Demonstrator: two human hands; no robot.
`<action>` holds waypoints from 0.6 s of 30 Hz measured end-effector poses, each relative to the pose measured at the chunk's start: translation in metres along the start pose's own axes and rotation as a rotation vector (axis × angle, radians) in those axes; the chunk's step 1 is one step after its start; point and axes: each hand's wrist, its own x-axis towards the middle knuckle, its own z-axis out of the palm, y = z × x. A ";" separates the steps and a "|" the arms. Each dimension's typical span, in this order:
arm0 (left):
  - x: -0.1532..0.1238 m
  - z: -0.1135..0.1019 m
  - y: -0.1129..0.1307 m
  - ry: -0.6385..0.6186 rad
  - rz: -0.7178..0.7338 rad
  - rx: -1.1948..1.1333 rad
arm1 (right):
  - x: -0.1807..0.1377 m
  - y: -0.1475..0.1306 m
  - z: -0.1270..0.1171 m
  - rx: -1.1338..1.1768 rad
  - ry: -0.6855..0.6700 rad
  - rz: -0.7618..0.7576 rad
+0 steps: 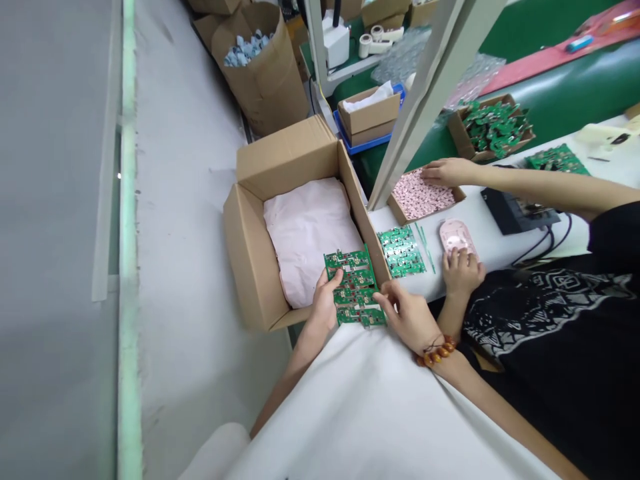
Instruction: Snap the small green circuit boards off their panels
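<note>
Both my hands hold a green circuit board panel [354, 285] over the near edge of an open cardboard box [250, 233]. My left hand [325, 301] grips the panel's left edge with its thumb on top. My right hand [409, 317], with a bead bracelet at the wrist, pinches the panel's lower right corner. Pink wrapping [307, 230] lines the inside of the box. Another green panel [401, 250] lies on the white table just to the right.
A co-worker in black sits at my right, one hand [463, 269] by a pink oval part [456, 235], the other hand [447, 171] in a small box of pink pieces [423, 199]. A box of green boards [493, 127], a black device [515, 210] and a metal post [425, 100] stand behind.
</note>
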 end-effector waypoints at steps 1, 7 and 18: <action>0.000 0.000 0.000 0.010 0.007 -0.011 | -0.002 0.001 -0.002 -0.006 0.006 0.013; 0.001 -0.002 0.000 0.051 0.005 -0.037 | -0.015 0.003 -0.010 -0.043 -0.141 0.016; 0.010 -0.007 0.001 0.032 -0.046 -0.013 | -0.001 0.003 0.002 -0.064 -0.227 0.049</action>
